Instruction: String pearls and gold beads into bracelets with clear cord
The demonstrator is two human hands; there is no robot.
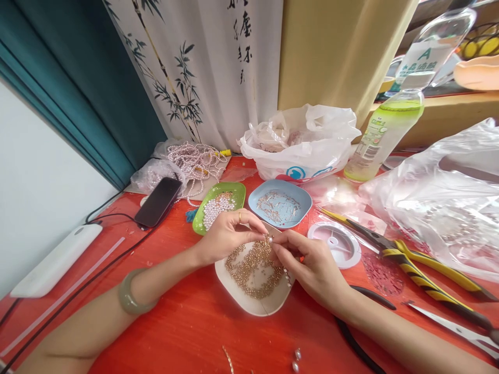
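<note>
Over a white plate (257, 307) of small gold beads (253, 275), my two hands meet fingertip to fingertip. A white pearl bead (270, 239) shows between them, at the pinched thumb and forefinger of my right hand (312, 262). Below that hand hangs a short string of pearl beads (287, 277), partly covered by the fingers. My left hand (230, 236) is also pinched shut at the same spot; what its fingertips grip is too small to make out. Behind them are a green plate (240, 191) of pearl beads (218, 212) and a blue plate (302, 217) holding thin metal pins (280, 206).
Right of the plates lie a thread spool (353, 253), pliers (409, 270), scissors (448, 324) and plastic bags (448, 187). A bottle (384, 135) stands behind. To the left are a phone (159, 202), a white power strip (56, 259) and pink bead strings (195, 161). Loose pearls (296, 358) lie in front.
</note>
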